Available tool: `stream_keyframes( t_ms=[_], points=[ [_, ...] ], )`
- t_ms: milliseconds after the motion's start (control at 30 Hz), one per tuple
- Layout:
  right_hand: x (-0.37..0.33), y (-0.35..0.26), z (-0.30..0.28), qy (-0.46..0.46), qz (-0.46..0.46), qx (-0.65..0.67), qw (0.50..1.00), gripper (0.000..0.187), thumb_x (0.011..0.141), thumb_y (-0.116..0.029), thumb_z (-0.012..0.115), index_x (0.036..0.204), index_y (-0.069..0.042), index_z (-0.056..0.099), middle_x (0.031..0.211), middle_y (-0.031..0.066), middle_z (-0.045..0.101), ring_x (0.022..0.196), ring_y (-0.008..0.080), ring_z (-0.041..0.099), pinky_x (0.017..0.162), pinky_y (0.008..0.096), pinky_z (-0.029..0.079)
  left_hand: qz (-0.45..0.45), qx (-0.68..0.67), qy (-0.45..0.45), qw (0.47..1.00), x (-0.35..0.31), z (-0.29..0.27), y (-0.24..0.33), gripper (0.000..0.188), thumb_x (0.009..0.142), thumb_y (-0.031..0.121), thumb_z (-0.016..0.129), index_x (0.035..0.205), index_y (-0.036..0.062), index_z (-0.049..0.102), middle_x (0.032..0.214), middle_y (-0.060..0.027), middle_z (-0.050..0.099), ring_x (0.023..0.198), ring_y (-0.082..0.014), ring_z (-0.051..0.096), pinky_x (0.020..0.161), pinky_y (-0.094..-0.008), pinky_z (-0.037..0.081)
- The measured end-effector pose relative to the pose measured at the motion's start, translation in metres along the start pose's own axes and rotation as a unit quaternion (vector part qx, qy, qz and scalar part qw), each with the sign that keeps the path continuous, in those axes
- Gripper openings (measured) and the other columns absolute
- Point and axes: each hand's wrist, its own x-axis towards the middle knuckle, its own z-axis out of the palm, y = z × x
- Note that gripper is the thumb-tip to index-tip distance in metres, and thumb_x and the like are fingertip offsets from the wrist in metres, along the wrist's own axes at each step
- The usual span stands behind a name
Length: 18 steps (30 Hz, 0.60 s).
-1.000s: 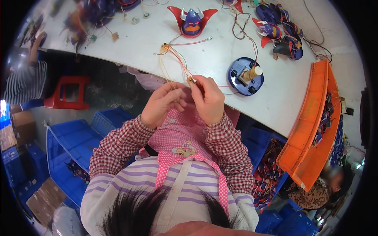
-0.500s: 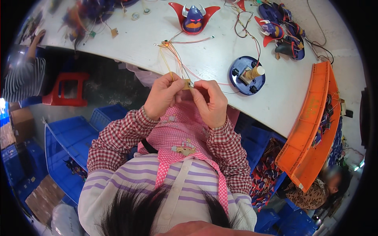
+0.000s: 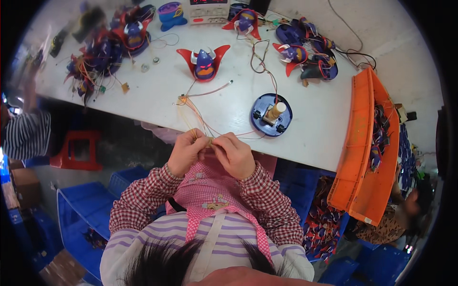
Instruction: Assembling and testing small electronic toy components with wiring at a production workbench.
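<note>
Both hands meet over my lap at the table's front edge, their fingers closed around a small tan circuit board (image 3: 209,140). My left hand (image 3: 185,153) pinches it from the left, with thin wires running past its fingers. From the right, the fingertips of my right hand (image 3: 237,156) press against it and cover much of it. Thin coloured wires (image 3: 196,112) lead from there up onto the table. A dark blue round toy base (image 3: 258,104) with a pale cylinder on it lies beyond my right hand. Farther back stands a purple horned toy head (image 3: 205,59) with a red collar.
Piles of toy heads (image 3: 106,56) and parts cover the back left, with more (image 3: 296,53) at the back right. A power supply (image 3: 208,13) stands behind. An orange crate (image 3: 347,162) borders the table's right end. Blue crates (image 3: 83,200) flank me, and other people are nearby.
The view has tilted up, so the table's back now shows and everything sits lower in the picture. My right fingers have closed in over the circuit board, which is more hidden.
</note>
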Motion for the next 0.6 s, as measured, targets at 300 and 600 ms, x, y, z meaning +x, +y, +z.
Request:
stream_keyframes(
  t_ms=[300,600],
  points=[
    [-0.0048,-0.0004,-0.0008,0.019,0.007,-0.021,1.0,0.021,0.072,0.007,0.062,0.092,0.0,0.059,0.087,0.0089,0.058,0.064,0.0202,0.056,0.056,0.0252,0.046,-0.013,-0.003,-0.005,1.0,0.0023,0.0054,-0.002,0.008,0.087,0.008,0.053,0.081,0.0024,0.053,0.064,-0.005,0.054,0.044,-0.007,0.044,0.037,-0.014,0.031],
    [-0.0066,-0.001,-0.0004,0.033,0.005,-0.028,0.999,0.021,0.073,0.007,0.061,0.093,0.0,0.059,0.088,0.0095,0.058,0.065,0.0203,0.056,0.056,0.0248,0.046,-0.018,-0.017,-0.009,1.0,0.0029,0.0064,-0.0045,0.008,0.088,0.008,0.053,0.081,0.0025,0.054,0.064,-0.0051,0.054,0.044,-0.0072,0.045,0.037,-0.0138,0.032]
  ],
)
